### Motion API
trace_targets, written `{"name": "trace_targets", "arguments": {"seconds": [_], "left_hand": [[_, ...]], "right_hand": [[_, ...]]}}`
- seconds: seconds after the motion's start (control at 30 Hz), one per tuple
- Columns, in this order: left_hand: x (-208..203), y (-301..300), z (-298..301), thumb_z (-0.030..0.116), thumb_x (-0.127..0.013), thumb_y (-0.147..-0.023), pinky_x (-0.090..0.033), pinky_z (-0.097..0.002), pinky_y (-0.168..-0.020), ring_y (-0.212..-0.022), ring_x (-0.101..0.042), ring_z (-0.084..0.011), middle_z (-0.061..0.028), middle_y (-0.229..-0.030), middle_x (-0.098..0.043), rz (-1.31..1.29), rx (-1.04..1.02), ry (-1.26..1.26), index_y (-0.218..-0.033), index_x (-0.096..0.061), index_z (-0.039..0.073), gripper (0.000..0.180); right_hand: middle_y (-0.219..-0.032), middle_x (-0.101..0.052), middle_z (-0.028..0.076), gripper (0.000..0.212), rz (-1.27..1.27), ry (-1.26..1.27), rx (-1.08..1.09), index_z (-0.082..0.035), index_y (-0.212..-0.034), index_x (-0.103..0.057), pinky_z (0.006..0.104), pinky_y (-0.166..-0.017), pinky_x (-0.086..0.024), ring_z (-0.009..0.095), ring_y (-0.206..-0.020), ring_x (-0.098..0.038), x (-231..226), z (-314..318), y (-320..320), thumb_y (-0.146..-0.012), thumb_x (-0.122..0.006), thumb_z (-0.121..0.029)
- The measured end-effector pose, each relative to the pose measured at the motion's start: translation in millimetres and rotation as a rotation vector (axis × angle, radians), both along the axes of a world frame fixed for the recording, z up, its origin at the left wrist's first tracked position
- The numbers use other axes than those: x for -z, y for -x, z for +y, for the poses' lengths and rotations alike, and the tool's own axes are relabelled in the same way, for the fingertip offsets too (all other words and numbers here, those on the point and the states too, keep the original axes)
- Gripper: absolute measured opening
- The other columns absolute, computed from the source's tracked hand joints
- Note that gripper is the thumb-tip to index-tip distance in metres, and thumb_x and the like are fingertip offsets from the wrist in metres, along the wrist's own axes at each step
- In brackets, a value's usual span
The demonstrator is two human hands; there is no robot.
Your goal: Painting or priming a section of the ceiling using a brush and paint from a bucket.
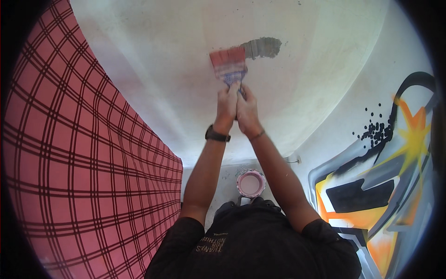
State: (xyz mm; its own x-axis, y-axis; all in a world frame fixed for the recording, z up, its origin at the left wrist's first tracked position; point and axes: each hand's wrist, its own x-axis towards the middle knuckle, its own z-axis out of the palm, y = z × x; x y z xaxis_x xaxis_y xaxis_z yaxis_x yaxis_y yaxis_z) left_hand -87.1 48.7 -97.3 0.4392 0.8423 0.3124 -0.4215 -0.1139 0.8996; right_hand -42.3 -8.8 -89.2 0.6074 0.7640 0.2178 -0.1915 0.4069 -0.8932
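Both my arms reach up and ahead to one wide paintbrush (pixel 230 65), its bristles reddish and its lower part blue and whitish. My left hand (pixel 226 106), below which a black watch sits on the wrist, is closed round the handle. Pressed beside it, my right hand (pixel 247 109) is closed on the same handle, which the fingers mostly hide. The bristles lie against the pale wall (pixel 172 60), at the left end of a dark grey patch (pixel 263 48). The brush is slightly blurred.
A bucket (pixel 251 183) of pale pink paint, its rim smeared, stands on the floor by my feet. Pink cloth with dark checks (pixel 88 153) hangs along the left. The right wall carries a painted mural (pixel 385 186) in black, grey, orange and yellow.
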Motion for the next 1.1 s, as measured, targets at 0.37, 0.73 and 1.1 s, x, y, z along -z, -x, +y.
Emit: {"name": "trace_targets", "arguments": {"seconds": [0.37,0.73,1.1], "left_hand": [[237.1,6.7,-40.1,0.029,-0.056,-0.090,-0.045,-0.0314,-0.060,-0.069,-0.057,-0.0136,-0.0056,-0.074,-0.062,0.256,0.016,0.458,-0.079,-0.065,-0.004,0.036],[173.3,-2.6,-8.7,0.026,-0.056,-0.085,-0.045,-0.0336,-0.058,-0.068,-0.057,-0.0167,-0.0075,-0.074,-0.061,0.339,0.050,0.440,-0.076,-0.063,-0.003,0.031],[-35.0,19.2,-9.8,0.023,-0.056,-0.093,-0.046,-0.0252,-0.077,-0.089,-0.058,-0.0112,-0.0043,-0.095,-0.062,-0.056,0.104,0.028,-0.100,-0.064,0.003,0.023]], "right_hand": [[-0.104,-0.064,0.011,0.033,0.262,0.435,0.013,0.005,-0.122,-0.056,0.0281,-0.076,-0.051,0.016,-0.091,-0.060,220.8,-34.7,3.3,-0.095,-0.052,-0.015],[-0.087,-0.061,0.008,0.020,0.330,0.537,-0.043,0.001,-0.100,-0.062,0.0301,-0.063,-0.051,0.016,-0.079,-0.061,157.9,-6.3,-12.2,-0.089,-0.048,-0.007],[-0.087,-0.060,0.006,0.020,-0.005,0.127,0.014,0.004,-0.102,-0.060,0.0281,-0.061,-0.046,0.010,-0.078,-0.053,-41.4,-7.5,10.2,-0.093,-0.047,-0.009]]}}
